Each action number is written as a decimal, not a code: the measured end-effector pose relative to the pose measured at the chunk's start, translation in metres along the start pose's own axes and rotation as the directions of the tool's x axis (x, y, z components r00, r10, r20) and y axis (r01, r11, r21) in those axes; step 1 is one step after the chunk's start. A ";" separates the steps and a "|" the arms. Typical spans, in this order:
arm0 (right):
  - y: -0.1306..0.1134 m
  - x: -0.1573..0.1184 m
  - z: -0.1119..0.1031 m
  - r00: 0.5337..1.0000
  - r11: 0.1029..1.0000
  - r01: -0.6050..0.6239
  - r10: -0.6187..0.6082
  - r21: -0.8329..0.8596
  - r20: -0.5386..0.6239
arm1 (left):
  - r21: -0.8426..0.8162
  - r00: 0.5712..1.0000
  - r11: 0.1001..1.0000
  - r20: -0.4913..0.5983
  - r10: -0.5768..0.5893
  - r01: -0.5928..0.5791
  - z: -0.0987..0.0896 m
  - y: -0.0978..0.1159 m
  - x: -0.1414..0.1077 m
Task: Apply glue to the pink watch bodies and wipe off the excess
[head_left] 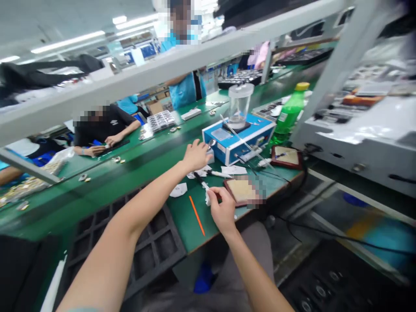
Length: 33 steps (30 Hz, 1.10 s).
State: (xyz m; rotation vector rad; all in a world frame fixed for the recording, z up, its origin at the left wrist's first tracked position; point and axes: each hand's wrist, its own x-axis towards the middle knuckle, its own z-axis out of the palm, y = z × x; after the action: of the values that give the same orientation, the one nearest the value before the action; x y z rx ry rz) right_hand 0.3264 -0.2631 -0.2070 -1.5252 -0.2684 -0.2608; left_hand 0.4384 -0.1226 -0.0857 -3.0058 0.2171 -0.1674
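Note:
My left hand (pixel 196 156) reaches out over the green bench, palm down, its fingertips at a small container with a shiny metal top (pixel 212 144) beside the blue box (pixel 224 145). Whether it grips this container is hard to tell. Nearer to me, my right hand (pixel 222 208) is closed in a pinch on a small white piece (pixel 207 197), just left of a brown-framed pad (pixel 242 190). An orange stick (pixel 196 216) lies left of my right hand. White paper pieces (pixel 178 190) lie between and around the hands.
A black compartment tray (pixel 177 242) sits under my left forearm. On the blue box stands a clear cup (pixel 239 104); a green bottle (pixel 289 112) is behind it at right. A metal rail (pixel 156 71) crosses above. People work across the bench. Cables hang by the right edge.

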 end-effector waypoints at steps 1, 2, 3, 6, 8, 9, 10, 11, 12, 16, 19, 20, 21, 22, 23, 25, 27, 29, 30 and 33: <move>0.001 -0.001 -0.001 1.000 1.000 -0.004 0.004 0.004 0.007 | 0.006 1.000 1.000 0.006 -0.009 0.009 0.001 0.001 -0.001; 0.001 -0.003 -0.001 1.000 1.000 -0.007 0.006 0.008 0.012 | 0.011 1.000 1.000 0.012 -0.020 0.020 0.001 0.001 -0.001; 0.002 -0.003 -0.002 1.000 1.000 -0.010 0.010 0.011 0.017 | 0.014 0.999 0.999 0.015 -0.029 0.029 0.002 0.002 -0.001; 0.003 -0.006 -0.002 0.999 1.000 -0.023 0.023 0.010 0.028 | 0.014 0.999 0.999 0.022 -0.046 0.045 0.001 0.001 0.000; 0.003 -0.008 -0.003 0.999 0.999 -0.035 0.035 0.003 0.034 | 0.007 0.998 0.998 0.028 -0.058 0.058 0.001 0.001 0.000; 0.003 -0.009 -0.003 0.999 0.999 -0.042 0.042 -0.002 0.035 | 0.000 0.998 0.998 0.031 -0.063 0.063 0.001 0.002 -0.001; 0.003 -0.009 -0.004 0.998 0.999 -0.049 0.049 -0.008 0.035 | -0.008 0.997 0.998 0.034 -0.063 0.063 0.002 0.002 -0.001; 0.004 -0.010 -0.004 0.998 0.998 -0.055 0.056 -0.014 0.035 | -0.017 0.997 0.998 0.038 -0.061 0.061 0.002 0.002 -0.002; 0.004 -0.011 -0.005 0.997 0.998 -0.062 0.062 -0.020 0.035 | -0.027 0.998 0.998 0.041 -0.057 0.058 0.002 0.002 -0.003; 0.004 -0.012 -0.006 0.996 0.996 -0.077 0.078 -0.042 0.030 | -0.081 0.998 0.995 0.036 -0.048 0.051 -0.001 0.000 -0.001; 0.005 -0.012 -0.006 0.997 0.996 -0.073 0.075 -0.050 0.032 | -0.131 0.997 0.988 -0.002 -0.079 0.078 -0.008 -0.004 0.006; 0.005 -0.012 -0.006 0.997 0.996 -0.072 0.074 -0.051 0.035 | -0.150 0.995 0.984 -0.018 -0.102 0.098 -0.010 -0.006 0.010; 0.005 -0.012 -0.006 0.996 0.996 -0.072 0.074 -0.053 0.040 | -0.170 0.991 0.978 -0.033 -0.129 0.122 -0.013 -0.007 0.013; 0.006 -0.012 -0.006 0.996 0.996 -0.073 0.075 -0.054 0.044 | -0.191 0.987 0.971 -0.045 -0.157 0.146 -0.016 -0.009 0.016; 0.006 -0.012 -0.006 0.996 0.996 -0.075 0.077 -0.054 0.046 | -0.213 0.982 0.963 -0.054 -0.183 0.168 -0.019 -0.010 0.019; 0.006 -0.012 -0.007 0.996 0.995 -0.079 0.081 -0.055 0.046 | -0.256 0.971 0.945 -0.068 -0.228 0.204 -0.023 -0.012 0.021; 0.006 -0.012 -0.006 0.996 0.996 -0.080 0.082 -0.050 0.044 | -0.297 0.961 0.926 -0.079 -0.266 0.232 -0.027 -0.015 0.020; 0.005 -0.011 -0.006 0.996 0.996 -0.078 0.079 -0.040 0.047 | -0.337 0.950 0.906 -0.086 -0.302 0.257 -0.029 -0.019 0.017; 0.005 -0.011 -0.005 0.996 0.997 -0.076 0.078 -0.034 0.050 | -0.356 0.944 0.895 -0.087 -0.318 0.269 -0.029 -0.021 0.016; 0.005 -0.008 -0.003 0.996 0.997 -0.072 0.073 -0.015 0.057 | -0.422 0.936 0.860 -0.065 -0.346 0.288 -0.027 -0.028 0.016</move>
State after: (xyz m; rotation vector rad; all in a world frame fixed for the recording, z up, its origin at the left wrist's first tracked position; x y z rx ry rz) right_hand 0.3204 -0.2657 -0.2140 -1.5538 -0.2568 -0.1618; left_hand 0.4552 -0.1008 -0.0537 -3.4290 -0.2775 -0.4131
